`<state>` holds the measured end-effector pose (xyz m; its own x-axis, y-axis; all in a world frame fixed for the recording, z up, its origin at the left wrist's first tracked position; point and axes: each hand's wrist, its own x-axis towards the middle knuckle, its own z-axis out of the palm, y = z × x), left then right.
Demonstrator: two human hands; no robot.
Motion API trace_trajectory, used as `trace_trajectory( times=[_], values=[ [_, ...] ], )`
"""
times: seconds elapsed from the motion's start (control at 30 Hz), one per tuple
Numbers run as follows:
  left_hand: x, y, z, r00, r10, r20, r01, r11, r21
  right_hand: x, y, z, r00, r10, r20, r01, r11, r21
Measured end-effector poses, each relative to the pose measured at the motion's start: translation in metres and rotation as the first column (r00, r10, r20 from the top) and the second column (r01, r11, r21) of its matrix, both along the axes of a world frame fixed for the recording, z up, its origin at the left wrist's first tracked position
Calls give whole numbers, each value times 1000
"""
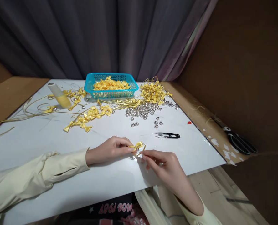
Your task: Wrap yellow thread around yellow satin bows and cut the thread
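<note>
Near the table's front, my left hand (pixel 116 147) pinches a small yellow ribbon bow (pixel 138 145) between thumb and fingers. A thin golden cord (pixel 144 147) loops out from the bow to the right. My right hand (pixel 161 161) is closed on the cord's end with thumb and forefinger, just right of the bow. Something small and shiny sits at the bow's middle, too small to make out. Beyond my hands lie black thread snips (pixel 168 135) and a heap of silver beads (pixel 143 110).
A turquoise basket (pixel 111 95) of yellow bows stands at the back. Loose bows (pixel 92 114), a tangled bunch of corded bows (pixel 153 90) and a yellow thread spool (pixel 59 95) lie around it. Black-handled scissors (pixel 237 140) rest on cardboard at the right, beside paper scraps (pixel 226 151).
</note>
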<state>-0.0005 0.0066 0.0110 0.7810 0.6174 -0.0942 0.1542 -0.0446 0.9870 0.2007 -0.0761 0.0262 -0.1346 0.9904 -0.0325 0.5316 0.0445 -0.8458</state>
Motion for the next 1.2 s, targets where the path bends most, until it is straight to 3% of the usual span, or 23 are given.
trace_trajectory(
  times=[0.27, 0.53, 0.77, 1.2],
  values=[
    [0, 0, 0, 999, 7, 36, -5, 998, -57, 1, -2, -2, 992, 37, 124, -51, 993, 108],
    [0, 0, 2, 999, 24, 21, -23, 998, -61, -4, -5, -3, 985, 48, 164, -60, 996, 67],
    [0, -1, 3, 999, 28, 24, -26, 998, -54, -5, -4, -3, 977, 26, 214, -59, 987, 149],
    [0, -1, 3, 999, 41, 33, -37, 993, -116, -9, -5, -6, 991, 18, 133, -43, 981, 191]
  ],
)
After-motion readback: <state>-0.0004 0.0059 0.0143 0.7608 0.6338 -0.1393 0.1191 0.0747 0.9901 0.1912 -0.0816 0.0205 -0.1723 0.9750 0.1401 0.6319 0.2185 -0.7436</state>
